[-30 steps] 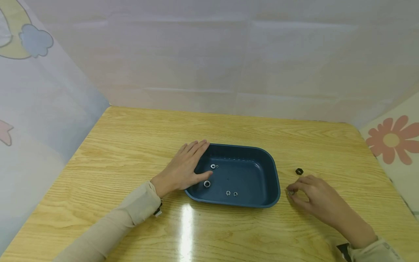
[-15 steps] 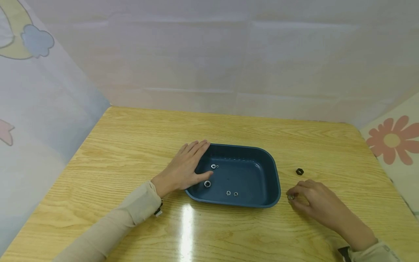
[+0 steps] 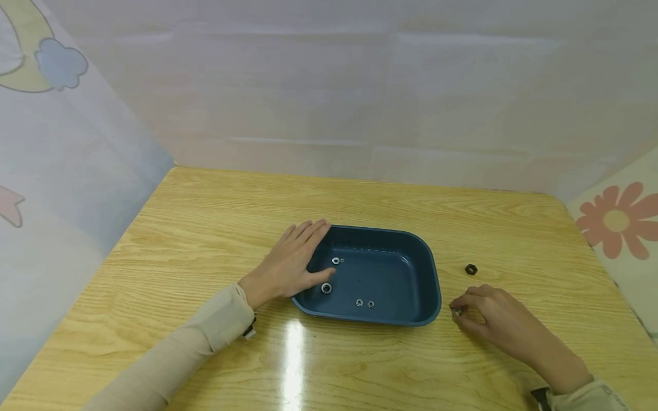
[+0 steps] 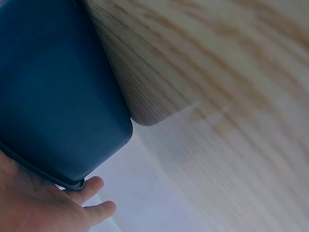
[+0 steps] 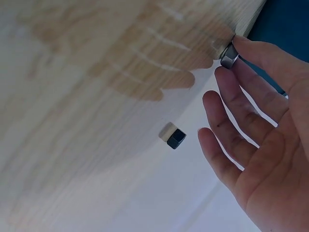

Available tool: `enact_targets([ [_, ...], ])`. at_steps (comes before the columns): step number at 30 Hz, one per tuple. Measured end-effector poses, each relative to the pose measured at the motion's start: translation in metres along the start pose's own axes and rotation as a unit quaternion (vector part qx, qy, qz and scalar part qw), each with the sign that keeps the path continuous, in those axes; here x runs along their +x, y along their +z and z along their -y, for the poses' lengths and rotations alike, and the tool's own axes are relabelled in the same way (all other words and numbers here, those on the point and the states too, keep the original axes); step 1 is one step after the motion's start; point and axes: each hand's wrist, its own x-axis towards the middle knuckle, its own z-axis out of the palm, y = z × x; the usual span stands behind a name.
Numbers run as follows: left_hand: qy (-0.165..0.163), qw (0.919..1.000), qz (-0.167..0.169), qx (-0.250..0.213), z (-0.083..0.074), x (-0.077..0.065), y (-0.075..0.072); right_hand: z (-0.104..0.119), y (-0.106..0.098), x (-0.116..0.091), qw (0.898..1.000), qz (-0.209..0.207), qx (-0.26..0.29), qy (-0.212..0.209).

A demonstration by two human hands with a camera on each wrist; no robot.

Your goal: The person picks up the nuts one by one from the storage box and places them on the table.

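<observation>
A dark blue rectangular tray stands mid-table in the head view. My left hand rests over its left rim, fingers straight and thumb reaching inside; the left wrist view shows fingers past the tray's outer wall. Inside lie several silver nuts, among them a larger one near the thumb and a smaller one toward the front. Right of the tray, my right hand pinches a silver hex nut between thumb and fingertips, at the tabletop. A black hex nut lies beyond that hand.
The wood-grain table extends around the tray on all sides. A pale cloth wall rises behind its far edge, with printed side panels left and right. Light glares off the tabletop in front of the tray.
My right hand has shifted slightly toward the table's front edge with the silver nut at its fingertips. The left hand, the tray and the black nut hold their places.
</observation>
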Motion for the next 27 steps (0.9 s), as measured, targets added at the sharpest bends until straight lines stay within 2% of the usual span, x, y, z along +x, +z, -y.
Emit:
enact_targets([
  [11,-0.004,1.0,0.003,-0.002,0.0004,0.0005,0.0005,0.0006,0.0007,-0.0025,1.0,0.008,0.011,0.021],
  [27,-0.005,1.0,0.004,-0.006,0.0002,0.0001,0.001,0.0019,0.0019,-0.0044,1.0,0.001,0.008,0.021],
])
